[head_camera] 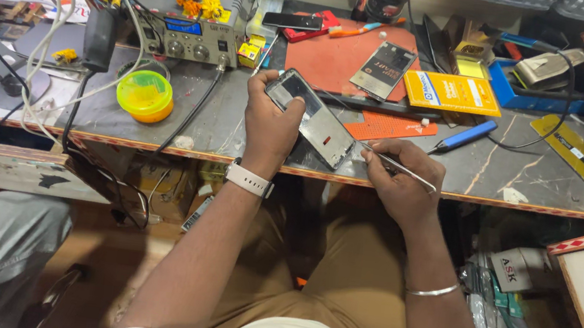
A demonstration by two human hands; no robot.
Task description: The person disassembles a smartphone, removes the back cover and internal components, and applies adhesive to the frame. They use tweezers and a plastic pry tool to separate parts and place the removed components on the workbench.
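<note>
Half the phone frame (312,119) behind left hand (270,128); tweezers' (398,167) tip indistinct.

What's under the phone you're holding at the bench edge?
The left hand tilts the phone up off the grey bench. Below its lower end, only the bench edge shows. The phone and fingers cover whatever lies directly beneath. The right hand holds metal tweezers beside it.

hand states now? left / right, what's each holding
Left hand: closed, holding the opened phone at the bench edge.
Right hand: closed, fingers pinching metal tweezers, tips at the phone's lower end.
</note>
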